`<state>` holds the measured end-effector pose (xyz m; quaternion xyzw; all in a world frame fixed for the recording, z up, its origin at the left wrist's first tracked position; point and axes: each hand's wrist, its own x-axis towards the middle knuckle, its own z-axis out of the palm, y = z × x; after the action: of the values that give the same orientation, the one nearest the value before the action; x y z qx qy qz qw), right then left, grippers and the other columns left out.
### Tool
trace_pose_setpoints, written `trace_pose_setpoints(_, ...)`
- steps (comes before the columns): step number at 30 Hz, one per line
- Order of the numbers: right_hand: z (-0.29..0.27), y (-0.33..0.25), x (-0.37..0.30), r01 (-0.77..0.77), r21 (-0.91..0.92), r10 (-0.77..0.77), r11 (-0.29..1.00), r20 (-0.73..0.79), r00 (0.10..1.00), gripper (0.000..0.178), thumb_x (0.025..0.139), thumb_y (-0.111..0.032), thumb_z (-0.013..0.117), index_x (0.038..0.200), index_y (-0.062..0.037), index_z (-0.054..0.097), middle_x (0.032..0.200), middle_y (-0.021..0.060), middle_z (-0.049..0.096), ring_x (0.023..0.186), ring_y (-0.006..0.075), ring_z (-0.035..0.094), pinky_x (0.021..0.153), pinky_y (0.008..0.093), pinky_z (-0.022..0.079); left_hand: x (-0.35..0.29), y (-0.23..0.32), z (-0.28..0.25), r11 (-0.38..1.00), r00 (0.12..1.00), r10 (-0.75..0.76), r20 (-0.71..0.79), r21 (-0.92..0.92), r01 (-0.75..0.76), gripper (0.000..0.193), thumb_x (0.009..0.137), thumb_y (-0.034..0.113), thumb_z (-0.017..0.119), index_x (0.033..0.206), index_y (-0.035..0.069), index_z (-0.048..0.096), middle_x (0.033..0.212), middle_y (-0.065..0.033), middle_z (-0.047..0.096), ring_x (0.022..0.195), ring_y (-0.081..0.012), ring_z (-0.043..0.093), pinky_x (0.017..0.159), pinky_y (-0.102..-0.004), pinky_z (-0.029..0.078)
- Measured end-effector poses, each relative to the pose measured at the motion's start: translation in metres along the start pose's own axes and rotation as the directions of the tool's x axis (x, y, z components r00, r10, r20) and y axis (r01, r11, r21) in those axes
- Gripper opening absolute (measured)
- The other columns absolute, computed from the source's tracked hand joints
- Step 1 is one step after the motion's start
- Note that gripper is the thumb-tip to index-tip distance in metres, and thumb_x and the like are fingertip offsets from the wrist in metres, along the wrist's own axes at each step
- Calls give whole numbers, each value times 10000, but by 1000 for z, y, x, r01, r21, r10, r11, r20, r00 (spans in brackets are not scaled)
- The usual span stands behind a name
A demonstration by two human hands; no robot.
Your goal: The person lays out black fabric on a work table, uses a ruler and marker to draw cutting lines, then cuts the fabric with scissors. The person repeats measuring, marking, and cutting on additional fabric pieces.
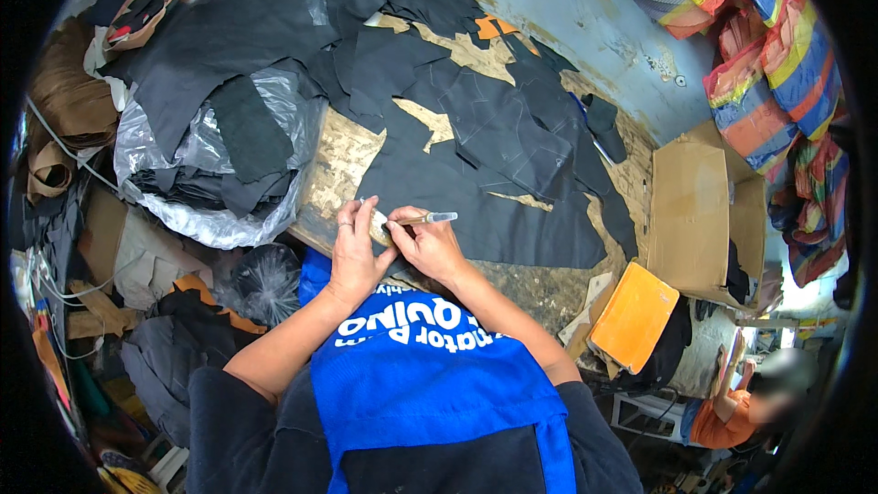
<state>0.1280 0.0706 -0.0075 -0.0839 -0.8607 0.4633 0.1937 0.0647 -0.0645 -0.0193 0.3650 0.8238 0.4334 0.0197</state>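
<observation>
My right hand [430, 247] pinches a pen [437, 218] with a clear end, its shaft lying almost level and pointing right. Close beside it, my left hand [352, 252] has its fingers bent round a small pale piece [379, 227], whose kind I cannot make out. Both hands are over the near edge of a worn worktable [334, 169]. Under and beyond them spreads a black leather-like sheet [430, 187]. Farther back lies another dark piece [512, 142] with thin pale lines drawn on it.
A clear plastic bag [215, 229] of black pieces stands at the left. An open cardboard box [690, 220] and an orange-yellow rectangular object [634, 317] are on the right. Striped woven sacks [786, 64] fill the far right. Another person [727, 416] sits at lower right.
</observation>
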Motion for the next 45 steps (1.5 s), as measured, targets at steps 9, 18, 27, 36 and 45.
trace_pose_setpoints(9,-2,-1,-7,110,-154,-105,982,39,994,77,790,-82,637,839,-25,618,757,138,641,731,326,621,659,392,502,1,0,-1,998,1000,3,30,66,-5,764,654,104,758,1319,44,386,1213,-237,412,1140,-403,441,953,-430,410)
trace_pose_setpoints(18,-22,-13,-37,-110,-116,95,987,-127,987,54,804,-34,612,834,8,597,779,173,632,689,345,622,625,370,503,0,3,-3,997,998,-23,64,76,18,763,676,177,781,1315,35,389,1215,-238,429,1141,-398,441,949,-433,407)
trace_pose_setpoints(27,-7,-12,-22,118,-100,-121,988,-27,992,72,813,-51,624,833,17,611,743,165,621,686,317,624,612,360,497,-2,-2,0,997,1000,14,18,80,-15,744,643,110,776,1284,21,410,1207,-233,444,1133,-398,455,956,-424,404)
trace_pose_setpoints(36,3,-11,-5,122,-132,-110,984,92,990,75,772,-25,586,789,29,536,728,189,561,713,371,571,661,429,478,-3,-4,1,997,999,37,0,74,-37,700,641,22,709,1275,11,414,1196,-236,458,1126,-400,467,950,-425,413)
trace_pose_setpoints(45,8,-1,7,152,-27,-153,988,-44,987,105,809,-58,604,854,37,601,783,177,620,721,320,617,652,374,501,0,0,-3,993,997,66,45,96,-70,707,660,82,735,1294,18,429,1219,-230,490,1109,-393,475,943,-430,412)
